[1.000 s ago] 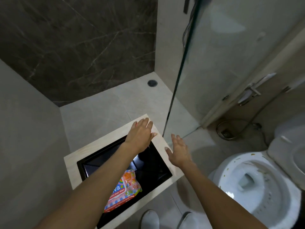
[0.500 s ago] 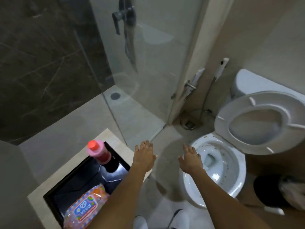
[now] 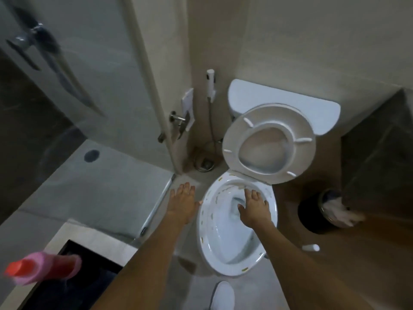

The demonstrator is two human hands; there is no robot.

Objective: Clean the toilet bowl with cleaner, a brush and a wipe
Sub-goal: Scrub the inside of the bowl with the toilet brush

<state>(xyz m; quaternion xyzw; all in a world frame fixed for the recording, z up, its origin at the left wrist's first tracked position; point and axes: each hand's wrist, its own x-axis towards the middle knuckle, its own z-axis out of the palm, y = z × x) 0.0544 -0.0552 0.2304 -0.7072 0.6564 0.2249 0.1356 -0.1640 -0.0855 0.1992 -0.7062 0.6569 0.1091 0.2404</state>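
Note:
A white toilet bowl [image 3: 214, 245] stands open below me, with brownish specks along its rim and its seat and lid [image 3: 268, 142] raised against the cistern. My right hand [image 3: 254, 208] hovers flat above the bowl, fingers apart, holding nothing. My left hand [image 3: 182, 204] is stretched out over the floor just left of the bowl, also empty and spread. At the lower left a pink cleaner bottle [image 3: 44, 268] with a red cap stands blurred in a black basin [image 3: 73, 285]. No brush or wipe pack is in view.
A glass shower screen [image 3: 89, 86] and its floor rail run on the left. A bidet sprayer [image 3: 210, 85] with its hose hangs on the wall beside the cistern. A black bin [image 3: 321, 211] holding white paper sits right of the toilet. My white shoe [image 3: 222, 296] is at the bottom.
The view has swung right, from the black basin to the toilet. Both hands have left the basin counter and now reach toward the bowl. The wipe pack has dropped out of sight.

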